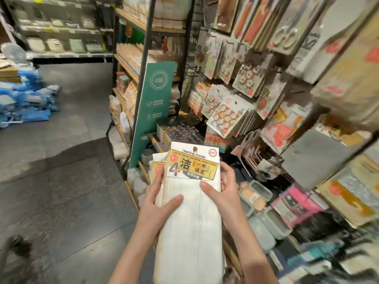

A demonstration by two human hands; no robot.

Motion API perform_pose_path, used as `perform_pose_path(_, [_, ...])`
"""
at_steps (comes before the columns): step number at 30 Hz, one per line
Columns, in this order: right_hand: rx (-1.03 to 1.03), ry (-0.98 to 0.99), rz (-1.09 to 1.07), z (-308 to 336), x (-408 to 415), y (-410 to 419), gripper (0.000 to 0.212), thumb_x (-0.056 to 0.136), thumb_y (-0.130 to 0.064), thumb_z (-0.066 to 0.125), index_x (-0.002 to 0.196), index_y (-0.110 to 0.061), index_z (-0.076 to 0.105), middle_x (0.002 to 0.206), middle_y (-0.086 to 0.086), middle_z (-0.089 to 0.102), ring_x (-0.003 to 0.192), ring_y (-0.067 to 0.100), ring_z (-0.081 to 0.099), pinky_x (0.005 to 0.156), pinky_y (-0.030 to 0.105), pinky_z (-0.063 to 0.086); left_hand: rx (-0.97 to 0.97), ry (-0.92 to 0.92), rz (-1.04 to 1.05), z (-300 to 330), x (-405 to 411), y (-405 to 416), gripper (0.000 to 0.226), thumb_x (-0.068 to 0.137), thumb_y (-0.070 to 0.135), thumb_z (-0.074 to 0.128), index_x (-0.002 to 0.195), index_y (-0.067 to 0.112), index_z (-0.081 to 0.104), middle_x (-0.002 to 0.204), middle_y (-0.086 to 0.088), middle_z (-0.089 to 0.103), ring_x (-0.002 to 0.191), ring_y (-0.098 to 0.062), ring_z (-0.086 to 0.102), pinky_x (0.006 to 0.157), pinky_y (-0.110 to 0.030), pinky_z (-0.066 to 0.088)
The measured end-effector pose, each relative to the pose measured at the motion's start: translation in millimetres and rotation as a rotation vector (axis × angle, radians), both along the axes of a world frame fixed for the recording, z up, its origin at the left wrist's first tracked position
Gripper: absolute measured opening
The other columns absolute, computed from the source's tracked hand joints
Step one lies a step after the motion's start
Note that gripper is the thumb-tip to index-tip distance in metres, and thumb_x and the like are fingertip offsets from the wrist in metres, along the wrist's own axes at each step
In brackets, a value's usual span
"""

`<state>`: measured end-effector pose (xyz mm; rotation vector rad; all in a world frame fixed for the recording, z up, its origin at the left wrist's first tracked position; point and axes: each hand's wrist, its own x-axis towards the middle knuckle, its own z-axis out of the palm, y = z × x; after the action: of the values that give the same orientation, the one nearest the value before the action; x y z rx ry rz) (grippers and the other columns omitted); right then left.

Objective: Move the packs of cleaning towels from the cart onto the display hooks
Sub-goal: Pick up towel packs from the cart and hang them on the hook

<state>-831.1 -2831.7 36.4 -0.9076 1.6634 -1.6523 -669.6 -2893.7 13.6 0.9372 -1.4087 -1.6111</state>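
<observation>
A green standing sign point(152, 111) leans against a dark-framed shelf unit point(143, 50), up and just left of the fingers. Beyond the fingertips sits a tray of small dark packets point(180, 128). Up and to the right of the fingers, carded packs with round floral pieces point(226, 117) hang in overlapping rows, with taller carded goods point(287, 27) above them, too blurred to name. Right of the fingers and lower lie pale lidded containers point(256, 193) and a pink-edged pack point(297, 203). Far left of the fingers, a heap of blue plastic bags point(26, 99) rests on the grey floor point(67, 160). Behind it stand shelves of what may be storage boxes point(61, 44).
</observation>
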Motion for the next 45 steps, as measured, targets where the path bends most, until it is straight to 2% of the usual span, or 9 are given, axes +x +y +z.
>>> perform_pose_path(10, [-0.013,-0.051,-0.345,14.6,-60.8,47.9,0.039,0.086,-0.015,0.065,0.115,-0.034,0.046,0.116,0.004,0.064,0.110,0.013,0.060,0.098,0.038,0.048,0.003,-0.024,-0.367,1.6,-90.7,-13.1,0.085,0.050,0.047,0.083,0.122,0.069,0.042,0.134,0.028,0.046,0.113,0.007,0.055,0.092,-0.031,0.050])
perform_pose_path(15, [-0.059,-0.039,-0.549,18.0,-86.4,60.7,0.040,0.085,0.003,0.063,0.106,-0.026,0.046,0.097,0.003,0.065,0.081,-0.002,0.066,0.069,0.013,0.051,0.056,-0.012,-0.556,4.8,-133.3,-16.8,0.086,0.046,0.046,0.085,0.121,0.067,0.047,0.137,0.018,0.049,0.121,-0.011,0.054,0.101,-0.045,0.046])
perform_pose_path(21, [-0.090,-0.068,-0.726,13.1,-97.3,105.8,0.048,0.082,0.007,0.064,0.115,-0.022,0.046,0.103,0.002,0.067,0.087,0.004,0.068,0.071,0.014,0.051,0.098,0.001,-0.719,3.7,-169.4,13.9,0.087,0.056,0.023,0.091,0.121,0.063,0.049,0.134,0.015,0.055,0.119,-0.013,0.056,0.102,-0.046,0.045])
perform_pose_path(26, [0.024,-0.068,-0.825,8.4,-107.0,158.2,0.038,0.082,0.008,0.062,0.109,-0.015,0.050,0.095,0.003,0.070,0.080,0.008,0.069,0.064,0.014,0.049,0.064,0.015,-0.782,-3.7,-189.5,59.7,0.079,0.069,0.009,0.081,0.117,0.062,0.047,0.126,0.029,0.052,0.109,0.016,0.052,0.086,-0.013,0.047])
perform_pose_path(29, [0.109,0.013,-0.816,6.8,-119.5,192.0,0.027,0.085,0.008,0.059,0.075,-0.016,0.067,0.082,-0.001,0.073,0.077,0.020,0.067,0.063,0.020,0.048,0.104,-0.013,-0.823,-9.3,-199.3,91.1,0.083,0.068,0.007,0.082,0.127,0.054,0.046,0.130,0.016,0.054,0.119,-0.006,0.054,0.102,-0.036,0.045])
perform_pose_path(32, [0.121,-0.021,-0.782,5.6,-130.8,223.3,0.038,0.090,-0.003,0.057,0.079,-0.036,0.072,0.082,-0.010,0.075,0.075,0.007,0.069,0.060,0.011,0.047,0.111,-0.059,-0.835,-13.8,-210.9,122.0,0.084,0.066,0.011,0.084,0.127,0.055,0.046,0.131,0.014,0.051,0.120,-0.012,0.053,0.104,-0.044,0.043])
perform_pose_path(37, [0.120,-0.180,-0.836,-15.3,-167.0,269.9,0.014,0.087,-0.006,0.062,0.096,-0.018,0.062,0.097,0.004,0.073,0.083,0.012,0.069,0.072,0.024,0.053,0.084,-0.099,-0.821,-16.1,-236.8,161.8,0.080,0.063,0.027,0.084,0.125,0.061,0.045,0.132,0.021,0.045,0.122,-0.002,0.047,0.109,-0.040,0.037])
perform_pose_path(40, [0.091,-0.234,-0.930,-25.5,-186.8,287.6,0.022,0.085,-0.001,0.064,0.098,-0.017,0.056,0.086,-0.006,0.070,0.067,0.001,0.068,0.056,0.015,0.051,0.004,-0.125,-0.829,-17.6,-252.3,174.4,0.072,0.073,0.035,0.077,0.127,0.064,0.039,0.139,0.020,0.040,0.119,0.015,0.038,0.110,-0.029,0.030])
perform_pose_path(45, [0.047,-0.202,-1.048,-40.6,-212.9,302.8,0.036,0.084,0.007,0.061,0.106,-0.019,0.050,0.102,0.004,0.064,0.078,0.005,0.065,0.059,0.015,0.052,-0.156,-0.183,-0.817,-28.5,-278.2,176.3,0.068,0.089,0.020,0.065,0.134,0.058,0.032,0.148,0.029,0.026,0.144,-0.005,0.001,0.115,-0.035,0.010])
